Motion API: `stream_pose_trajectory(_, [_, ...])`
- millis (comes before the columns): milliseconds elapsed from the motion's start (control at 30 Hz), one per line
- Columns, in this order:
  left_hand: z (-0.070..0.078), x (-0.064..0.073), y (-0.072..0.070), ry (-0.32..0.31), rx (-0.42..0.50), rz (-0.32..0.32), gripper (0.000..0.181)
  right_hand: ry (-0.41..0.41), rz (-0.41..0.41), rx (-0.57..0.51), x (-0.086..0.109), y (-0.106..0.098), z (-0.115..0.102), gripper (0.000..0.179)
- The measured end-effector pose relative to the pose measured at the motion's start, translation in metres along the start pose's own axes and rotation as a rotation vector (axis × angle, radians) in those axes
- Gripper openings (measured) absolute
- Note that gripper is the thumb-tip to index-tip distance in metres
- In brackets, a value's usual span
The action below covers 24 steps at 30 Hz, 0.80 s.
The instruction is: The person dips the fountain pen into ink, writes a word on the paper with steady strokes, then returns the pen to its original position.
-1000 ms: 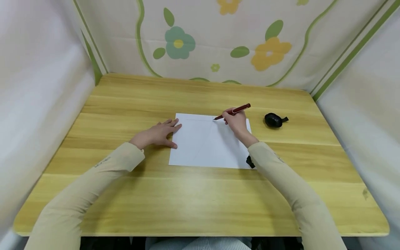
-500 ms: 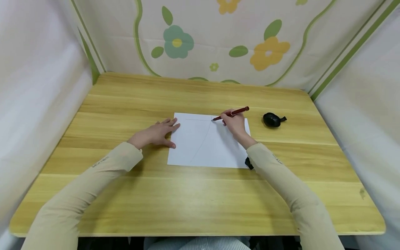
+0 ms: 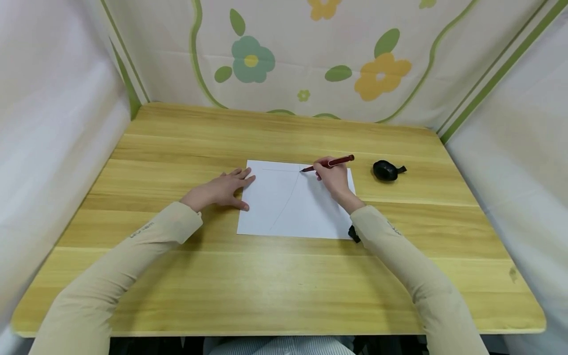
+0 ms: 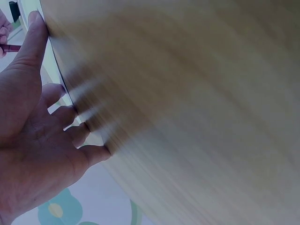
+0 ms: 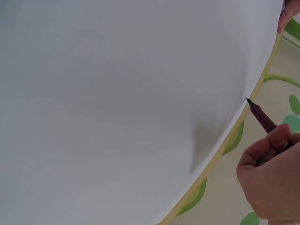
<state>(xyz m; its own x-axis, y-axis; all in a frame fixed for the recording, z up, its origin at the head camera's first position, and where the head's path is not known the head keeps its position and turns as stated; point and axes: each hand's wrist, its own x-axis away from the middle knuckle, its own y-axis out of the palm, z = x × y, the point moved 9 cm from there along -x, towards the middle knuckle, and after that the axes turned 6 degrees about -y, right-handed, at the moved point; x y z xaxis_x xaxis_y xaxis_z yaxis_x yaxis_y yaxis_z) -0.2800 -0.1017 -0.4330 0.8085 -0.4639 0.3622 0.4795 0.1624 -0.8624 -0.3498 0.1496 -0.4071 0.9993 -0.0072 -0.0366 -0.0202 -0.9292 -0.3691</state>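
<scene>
A white sheet of paper (image 3: pixel 275 202) lies on the wooden table, bearing a thin line near its top edge and a long slanting one. My left hand (image 3: pixel 222 191) rests at the sheet's left edge, fingers spread and fairly straight; the left wrist view shows its fingertips (image 4: pixel 96 153) along that edge. In my right hand (image 3: pixel 334 178) I grip a dark red pen (image 3: pixel 339 160) between thumb and fingers. Its dark pointed tip is at the upper part of the paper, close to where the two lines meet. The right forearm hides the sheet's lower right corner.
A rounded black object (image 3: pixel 385 170) with a short tab lies on the table (image 3: pixel 266 291) right of the paper. A small black item (image 3: pixel 353 233) shows beside the right sleeve. A white curtain (image 3: pixel 306 64) printed with flowers stands behind the table; white cloth hangs at both sides.
The pen's back end has dipped slightly in my right hand, while its tip stays at nearly the same spot. The slanting line shows more clearly. My left hand stays at the paper's edge.
</scene>
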Motion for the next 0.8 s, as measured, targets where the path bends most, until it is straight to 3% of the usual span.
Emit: stream_pose_trajectory(800, [0.0009,0.0009,-0.0012,-0.001,0.012,0.008,0.089,0.016,-0.011,-0.007,0.0042,-0.0020,0.0017,0.016])
